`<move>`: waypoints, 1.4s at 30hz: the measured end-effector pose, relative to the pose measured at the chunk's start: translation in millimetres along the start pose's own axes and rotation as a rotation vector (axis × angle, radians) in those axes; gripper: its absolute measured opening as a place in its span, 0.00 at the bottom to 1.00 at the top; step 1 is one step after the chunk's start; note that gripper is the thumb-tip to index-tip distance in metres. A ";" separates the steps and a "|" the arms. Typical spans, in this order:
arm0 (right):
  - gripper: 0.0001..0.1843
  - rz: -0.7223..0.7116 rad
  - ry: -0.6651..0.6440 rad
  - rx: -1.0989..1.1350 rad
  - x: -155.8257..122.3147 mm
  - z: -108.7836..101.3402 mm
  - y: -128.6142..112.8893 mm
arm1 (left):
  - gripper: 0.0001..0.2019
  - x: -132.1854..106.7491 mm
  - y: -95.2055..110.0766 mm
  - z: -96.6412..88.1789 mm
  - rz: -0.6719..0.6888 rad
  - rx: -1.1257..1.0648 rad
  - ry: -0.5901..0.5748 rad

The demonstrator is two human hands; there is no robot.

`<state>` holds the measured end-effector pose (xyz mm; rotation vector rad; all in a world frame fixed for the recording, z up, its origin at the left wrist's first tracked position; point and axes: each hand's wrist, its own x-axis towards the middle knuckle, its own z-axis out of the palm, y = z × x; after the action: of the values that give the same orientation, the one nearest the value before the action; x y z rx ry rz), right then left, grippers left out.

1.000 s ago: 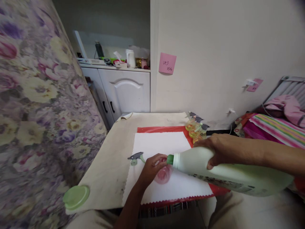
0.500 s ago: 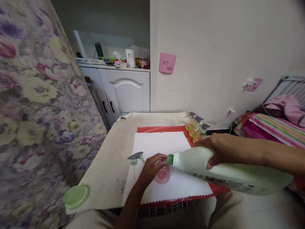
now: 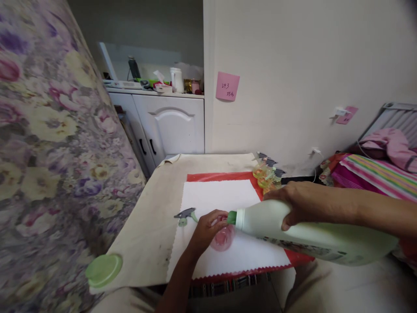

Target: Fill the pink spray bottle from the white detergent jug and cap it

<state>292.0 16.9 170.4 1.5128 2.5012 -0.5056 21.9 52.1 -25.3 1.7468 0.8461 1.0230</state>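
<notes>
My right hand [image 3: 295, 202] grips a large pale green jug [image 3: 312, 234], tilted nearly on its side with its green spout [image 3: 232, 217] pointing left. The spout lies over the top of a small pink see-through bottle [image 3: 222, 239] on the white sheet [image 3: 224, 191]. My left hand [image 3: 208, 230] is closed around the neck of that bottle, its fingertips right by the spout. Whether liquid is flowing cannot be made out. Left of this hand, a grey and green spray trigger head [image 3: 186, 215] lies on the sheet.
Several spray bottles [image 3: 269, 174] with yellowish liquid stand at the table's back right. A green cap [image 3: 104, 269] rests at the front left corner. Beneath the sheet is a red mat [image 3: 218, 176]. A floral curtain [image 3: 65, 165] hangs on the left, and a wall [image 3: 276, 78] rises behind.
Almost nothing differs. The view has shifted very slightly; both hands, the jug and the pink bottle keep their places relative to one another.
</notes>
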 end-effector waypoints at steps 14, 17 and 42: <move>0.25 0.015 0.002 -0.016 -1.0 -3.3 -5.9 | 0.10 -1.3 1.1 -0.4 -0.015 0.014 0.000; 0.24 0.013 0.006 -0.019 -1.0 -4.4 -8.5 | 0.09 -1.2 1.1 -1.0 -0.018 0.015 -0.005; 0.26 0.037 -0.010 -0.020 -2.6 -6.8 -11.9 | 0.09 -0.9 1.7 0.5 -0.018 0.013 -0.013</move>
<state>282.8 12.2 179.9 1.5419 2.4585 -0.4795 22.2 50.5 -24.1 1.7517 0.8609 0.9949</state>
